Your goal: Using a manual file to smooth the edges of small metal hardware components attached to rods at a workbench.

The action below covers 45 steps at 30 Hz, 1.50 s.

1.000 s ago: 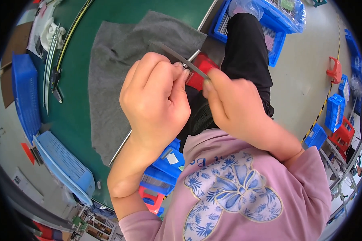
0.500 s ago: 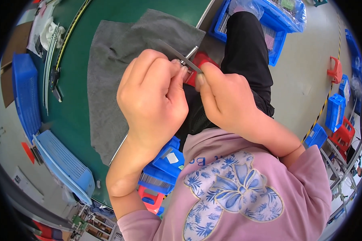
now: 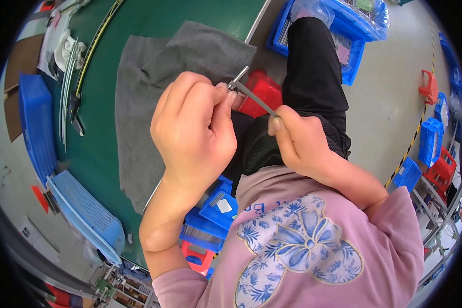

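Note:
My left hand (image 3: 195, 128) is closed, with thumb and forefinger pinching a small shiny metal rod (image 3: 239, 77) whose free end points up and to the right. My right hand (image 3: 303, 138) grips one end of a thin flat grey file (image 3: 259, 101) between thumb and fingers. The file's far tip lies against or just beside the rod, near my left fingertips; exact contact is hard to make out. Both hands are above my lap, at the edge of a grey cloth (image 3: 149, 97) spread over the green table (image 3: 220, 15). My left fingers hide the rod's lower end.
A red plastic stool (image 3: 264, 95) stands beyond my hands. Blue crates (image 3: 351, 77) with metal parts sit at the upper right, and more blue bins (image 3: 218, 208) below the table edge. Along the table's left lie long rods (image 3: 66, 97), a caliper (image 3: 74, 105) and a light-blue basket (image 3: 87, 210).
My right hand has drawn the file down and to the right, so its tip no longer extends past the rod. My left hand stays nearly in place with the rod.

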### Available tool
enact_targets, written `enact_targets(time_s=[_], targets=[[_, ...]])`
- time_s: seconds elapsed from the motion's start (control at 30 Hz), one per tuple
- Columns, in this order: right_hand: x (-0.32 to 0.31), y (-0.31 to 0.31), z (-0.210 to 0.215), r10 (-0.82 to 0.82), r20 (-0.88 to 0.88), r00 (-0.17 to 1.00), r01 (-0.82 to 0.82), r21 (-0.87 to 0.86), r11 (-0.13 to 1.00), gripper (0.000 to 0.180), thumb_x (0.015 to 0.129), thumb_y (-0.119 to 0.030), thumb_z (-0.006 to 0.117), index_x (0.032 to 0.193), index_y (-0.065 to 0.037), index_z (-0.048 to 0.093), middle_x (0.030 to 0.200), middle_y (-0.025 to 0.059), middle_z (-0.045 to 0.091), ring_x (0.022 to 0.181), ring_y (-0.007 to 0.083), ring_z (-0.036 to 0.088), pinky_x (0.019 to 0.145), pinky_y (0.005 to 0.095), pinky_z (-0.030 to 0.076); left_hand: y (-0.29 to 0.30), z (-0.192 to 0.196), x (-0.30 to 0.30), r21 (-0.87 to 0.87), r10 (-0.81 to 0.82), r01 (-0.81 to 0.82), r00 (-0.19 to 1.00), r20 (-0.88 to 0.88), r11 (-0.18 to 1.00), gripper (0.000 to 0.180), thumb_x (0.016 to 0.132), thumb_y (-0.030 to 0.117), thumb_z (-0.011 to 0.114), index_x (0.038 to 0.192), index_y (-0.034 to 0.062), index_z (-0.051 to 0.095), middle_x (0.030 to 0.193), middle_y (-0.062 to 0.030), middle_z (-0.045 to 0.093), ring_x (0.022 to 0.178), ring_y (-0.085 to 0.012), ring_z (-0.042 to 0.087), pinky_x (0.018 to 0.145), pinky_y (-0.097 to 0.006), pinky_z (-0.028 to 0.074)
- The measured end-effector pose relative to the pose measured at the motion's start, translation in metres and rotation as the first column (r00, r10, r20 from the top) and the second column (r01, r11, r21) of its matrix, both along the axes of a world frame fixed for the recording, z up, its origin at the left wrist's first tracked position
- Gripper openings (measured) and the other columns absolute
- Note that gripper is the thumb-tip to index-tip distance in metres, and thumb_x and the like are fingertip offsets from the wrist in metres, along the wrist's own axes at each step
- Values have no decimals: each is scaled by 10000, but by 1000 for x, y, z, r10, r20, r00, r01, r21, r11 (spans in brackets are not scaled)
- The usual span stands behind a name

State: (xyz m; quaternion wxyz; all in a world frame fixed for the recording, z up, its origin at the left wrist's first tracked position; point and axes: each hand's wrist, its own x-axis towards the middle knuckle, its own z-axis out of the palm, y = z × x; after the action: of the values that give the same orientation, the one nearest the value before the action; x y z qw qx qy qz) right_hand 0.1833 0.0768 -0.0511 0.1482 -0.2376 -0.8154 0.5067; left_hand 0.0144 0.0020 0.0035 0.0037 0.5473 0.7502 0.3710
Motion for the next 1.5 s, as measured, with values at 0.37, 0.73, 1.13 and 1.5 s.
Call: enact_targets(time_s=[0.37, 0.73, 1.13, 1.5], targets=[[3, 3, 9, -117, -129, 985, 89, -208, 974, 83, 938, -37, 497, 997, -19, 553, 750, 114, 649, 558, 259, 624, 528, 322, 477, -1, 2, 1, -14, -12, 12, 1000, 10, 1000, 184, 666, -51, 739, 730, 8, 576, 719, -82, 537, 612, -259, 533, 532, -349, 419], [-3, 11, 16, -185, -233, 955, 104, -324, 940, 138, 982, -29, 400, 1061, 21, 501, 730, -6, 470, 628, 38, 384, 569, 215, 321, -3, 3, -1, -23, -32, 32, 999, 5, 999, 185, 674, -32, 745, 763, 11, 589, 743, -83, 542, 624, -264, 538, 540, -359, 423], [-4, 9, 8, -218, -286, 933, 105, -362, 926, 218, 971, 8, 414, 1188, 14, 404, 768, -11, 462, 619, 30, 367, 553, 191, 291, -3, 3, -2, -43, -44, 42, 998, -50, 998, 195, 664, -33, 745, 776, 11, 592, 755, -90, 542, 633, -273, 540, 551, -370, 429], [-3, 11, 5, -166, -401, 901, 99, -183, 978, 281, 917, 82, 440, 1191, 28, 416, 849, 108, 658, 555, 83, 481, 538, 216, 403, -2, 3, 4, -22, -9, 9, 1000, 14, 1000, 209, 640, -69, 726, 738, 24, 566, 738, -87, 524, 634, -266, 527, 542, -360, 414]])
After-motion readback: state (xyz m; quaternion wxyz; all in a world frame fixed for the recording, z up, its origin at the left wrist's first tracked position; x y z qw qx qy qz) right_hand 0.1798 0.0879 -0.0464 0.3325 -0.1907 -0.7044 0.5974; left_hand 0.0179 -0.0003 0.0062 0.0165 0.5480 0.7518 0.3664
